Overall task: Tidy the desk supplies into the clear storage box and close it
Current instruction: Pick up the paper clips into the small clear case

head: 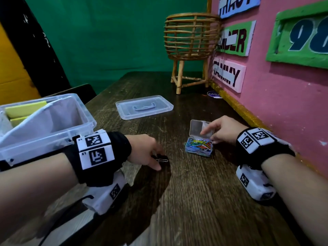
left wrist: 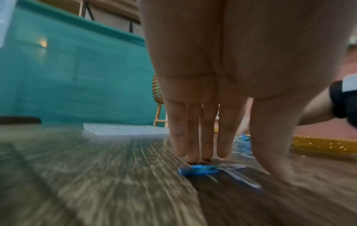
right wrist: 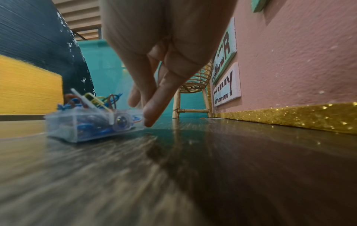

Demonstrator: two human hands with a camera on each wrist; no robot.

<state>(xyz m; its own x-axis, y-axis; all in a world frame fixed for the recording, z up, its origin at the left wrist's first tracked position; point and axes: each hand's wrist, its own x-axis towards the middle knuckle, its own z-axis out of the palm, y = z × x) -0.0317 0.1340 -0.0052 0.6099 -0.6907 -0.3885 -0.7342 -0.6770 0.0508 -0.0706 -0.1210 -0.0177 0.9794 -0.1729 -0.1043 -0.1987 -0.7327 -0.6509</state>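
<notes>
One small case (head: 198,148) heaped with colored paper clips sits open on the table (head: 177,201) beside one storage box (head: 46,132) cut off at the left and its one lid (head: 144,106), while the right hand (head: 221,129) touches the case's flap with relaxed fingers and the left hand (head: 145,151) presses straight fingers on a single, blurry clip (head: 162,160).

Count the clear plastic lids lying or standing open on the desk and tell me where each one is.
2. The flat storage box lid lies mid-desk, beside the rattan stool. The small hinged lid stands open on the paper clip case, at the right hand. No others show.
</notes>
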